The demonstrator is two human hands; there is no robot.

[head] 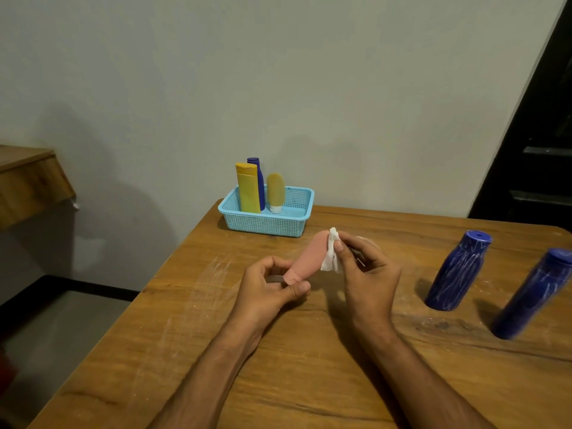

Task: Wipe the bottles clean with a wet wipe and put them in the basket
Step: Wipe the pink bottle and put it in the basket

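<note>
Hands are meeting over the table [278, 382]. We are pinching the cap end of the pink tube [309, 258] with our left hand [269, 286], thumb and fingers closed on it, holding it tilted up toward the basket [269, 222]. Our right hand [365, 274] is gripping the wipe [331, 252], pressing it against the tube's far end. The basket is sitting near the table's far edge, holding a yellow bottle [247, 188], a slim blue bottle [259, 181] behind it and a tan tube [275, 191] standing on its cap. Two blue bottles, one nearer us [530, 294] and one farther [458, 270], are standing well to the right, streaked with white marks.
</note>
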